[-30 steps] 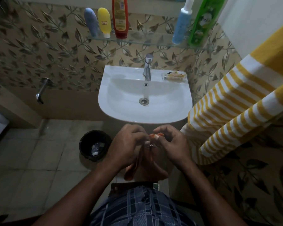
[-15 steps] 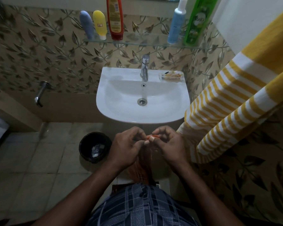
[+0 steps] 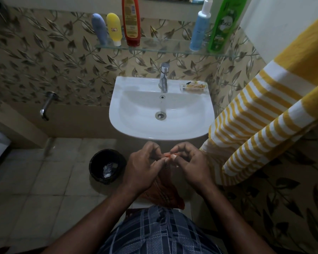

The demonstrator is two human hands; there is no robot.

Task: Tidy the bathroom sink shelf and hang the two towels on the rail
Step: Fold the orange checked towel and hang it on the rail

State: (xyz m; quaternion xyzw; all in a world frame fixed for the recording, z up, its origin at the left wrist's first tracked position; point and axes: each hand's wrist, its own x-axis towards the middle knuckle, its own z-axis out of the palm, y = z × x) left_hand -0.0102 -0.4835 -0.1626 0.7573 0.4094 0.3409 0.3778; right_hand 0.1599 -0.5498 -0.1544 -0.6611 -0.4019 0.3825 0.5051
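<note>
While the person is standing at the sink, a blue plaid garment (image 3: pixel 160 231) is filling the bottom edge of the view. Just above it the left hand (image 3: pixel 143 167) and the right hand (image 3: pixel 189 164) are meeting almost fingertip to fingertip. Each grip is closing thumb against curled fingers on the top edge of the orange checked towel (image 3: pixel 163 189). Both are tight pinches, side by side on the same edge, with nothing else in either grip. The towel is hanging bunched between the wrists, reaching down to the plaid garment.

Left of the hands, a black bin (image 3: pixel 106 165) is sitting on the tiled floor (image 3: pixel 35 189), with crumpled scraps showing inside. At the right, the yellow-and-white striped towel (image 3: pixel 264 116) is draping from the upper right corner down to just beside the right hand; what it is hanging from is out of view.

Just beyond the hands, the white sink (image 3: pixel 136 121) is jutting from the leaf-patterned wall. A tap (image 3: pixel 164 77) is standing at its back rim, and a clear soap dish (image 3: pixel 194 87) is resting on the rim right of the tap. A wall spout (image 3: pixel 47 105) is sticking out at the left, well apart from the sink.

Farthest back, the glass shelf (image 3: pixel 163 46) is carrying five containers. A grey-blue tube (image 3: pixel 99 28), a yellow tube (image 3: pixel 114 28) and a red bottle (image 3: pixel 131 21) are grouping at its left end. A blue bottle (image 3: pixel 199 30) and a green bottle (image 3: pixel 222 24) are standing together at its right end, with bare glass lying between the two groups.
</note>
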